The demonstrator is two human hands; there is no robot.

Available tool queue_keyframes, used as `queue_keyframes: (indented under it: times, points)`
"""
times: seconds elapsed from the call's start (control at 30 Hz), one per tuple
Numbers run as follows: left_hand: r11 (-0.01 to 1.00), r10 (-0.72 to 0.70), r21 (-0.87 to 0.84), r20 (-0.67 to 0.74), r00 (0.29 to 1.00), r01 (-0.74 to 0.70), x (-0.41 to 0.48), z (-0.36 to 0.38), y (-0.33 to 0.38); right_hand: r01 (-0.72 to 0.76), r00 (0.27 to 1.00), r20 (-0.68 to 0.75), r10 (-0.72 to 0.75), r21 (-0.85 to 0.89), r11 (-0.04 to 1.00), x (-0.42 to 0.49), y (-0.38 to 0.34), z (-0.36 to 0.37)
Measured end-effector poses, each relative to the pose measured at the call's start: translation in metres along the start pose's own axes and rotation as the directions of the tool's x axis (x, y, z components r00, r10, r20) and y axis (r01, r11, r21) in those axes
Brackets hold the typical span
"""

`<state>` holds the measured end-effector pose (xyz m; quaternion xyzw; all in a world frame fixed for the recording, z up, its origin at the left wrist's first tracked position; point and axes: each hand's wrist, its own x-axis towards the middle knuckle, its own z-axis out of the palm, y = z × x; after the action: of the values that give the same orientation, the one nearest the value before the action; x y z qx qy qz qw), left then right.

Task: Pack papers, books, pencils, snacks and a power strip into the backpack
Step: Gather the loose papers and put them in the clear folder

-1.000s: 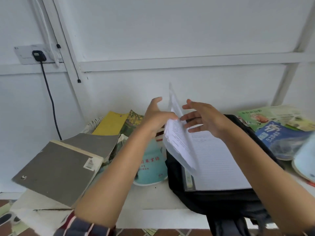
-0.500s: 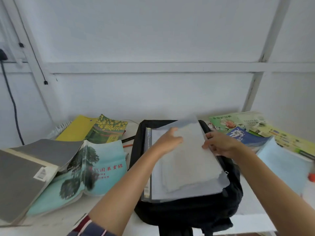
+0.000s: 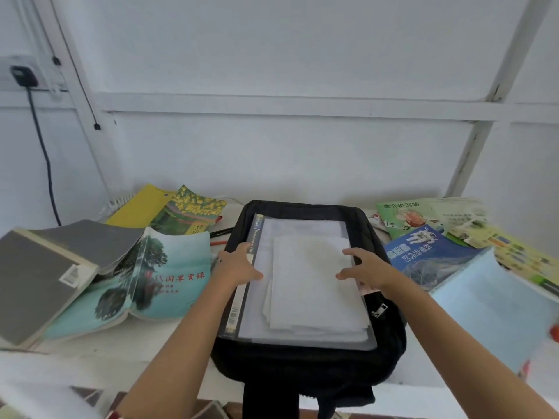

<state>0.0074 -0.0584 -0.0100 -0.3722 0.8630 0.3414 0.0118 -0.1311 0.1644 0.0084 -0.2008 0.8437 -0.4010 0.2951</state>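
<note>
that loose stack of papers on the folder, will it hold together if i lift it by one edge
Probably floppy: the papers are thin loose sheets, edges fanned unevenly. Likely slippery too, since they lie on a glossy clear folder atop the backpack, so a push could scatter them.

A black backpack point(image 3: 302, 367) lies flat. A clear folder point(image 3: 305, 228) and loose white papers point(image 3: 311, 282) rest on top; books point(image 3: 169, 276) lie either side.

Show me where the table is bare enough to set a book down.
Best patch: the front strip of table before the teal book, left of the backpack. The left side is crowded with the grey book; on the right, the blue book and pale sheet fill it.
</note>
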Motion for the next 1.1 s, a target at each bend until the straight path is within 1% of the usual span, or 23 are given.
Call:
queue_keyframes:
  times: [0.07, 0.17, 0.3, 0.4, 0.47, 0.57, 0.63, 0.7, 0.77, 0.87, 0.93, 1.0, 1.1]
  points:
    - [0.999, -0.002, -0.043, 0.01, 1.0, 0.002, -0.002, -0.003, -0.002, -0.026, 0.999, 0.022, 0.025, 0.072, 0.997, -0.002, -0.002, 0.001]
    - [0.98, 0.025, -0.198, 0.06, 0.998, -0.012, -0.004, -0.007, -0.002, -0.06, 0.998, 0.009, 0.059, 0.193, 0.979, -0.004, -0.001, 0.005]
    - [0.938, 0.161, -0.329, 0.129, 0.979, -0.11, -0.006, -0.009, 0.001, 0.029, 0.999, -0.036, -0.02, 0.262, 0.965, -0.005, 0.003, 0.013]
    - [0.89, 0.242, -0.433, 0.175, 0.954, -0.146, -0.005, -0.011, -0.005, 0.035, 0.999, -0.046, -0.022, 0.303, 0.952, -0.005, 0.002, 0.017]
    - [0.855, 0.266, -0.497, 0.17, 0.949, -0.151, -0.006, -0.01, -0.011, 0.031, 0.998, -0.062, -0.011, 0.32, 0.947, -0.004, 0.001, 0.019]
    - [0.815, 0.266, -0.561, 0.141, 0.954, -0.145, -0.007, -0.007, -0.017, 0.015, 0.996, -0.083, 0.015, 0.348, 0.937, -0.004, 0.0, 0.018]
    - [0.795, 0.271, -0.591, 0.137, 0.953, -0.141, -0.008, -0.008, -0.018, 0.001, 0.998, -0.061, 0.026, 0.399, 0.917, -0.004, -0.003, 0.015]
    - [0.773, 0.281, -0.619, 0.132, 0.95, -0.143, -0.009, -0.01, -0.02, -0.022, 1.0, -0.003, 0.026, 0.438, 0.899, -0.005, -0.005, 0.013]
    - [0.741, 0.289, -0.657, 0.122, 0.95, -0.141, -0.012, -0.011, -0.021, -0.029, 0.999, 0.034, 0.016, 0.432, 0.902, -0.008, -0.005, 0.014]
    - [0.685, 0.303, -0.716, 0.115, 0.946, -0.132, -0.018, -0.012, -0.024, 0.004, 1.0, 0.012, -0.01, 0.437, 0.9, -0.01, -0.003, 0.017]
    - [0.67, 0.321, -0.727, 0.102, 0.942, -0.149, -0.02, -0.013, -0.026, 0.035, 0.999, -0.007, -0.037, 0.525, 0.85, -0.011, -0.004, 0.018]
    - [0.654, 0.34, -0.734, 0.071, 0.938, -0.182, -0.021, -0.015, -0.024, 0.066, 0.996, 0.006, -0.091, 0.633, 0.771, -0.013, -0.006, 0.017]
    - [0.607, 0.373, -0.76, 0.015, 0.928, -0.232, -0.022, -0.022, -0.016, 0.1, 0.984, 0.029, -0.175, 0.725, 0.681, -0.018, -0.007, 0.014]
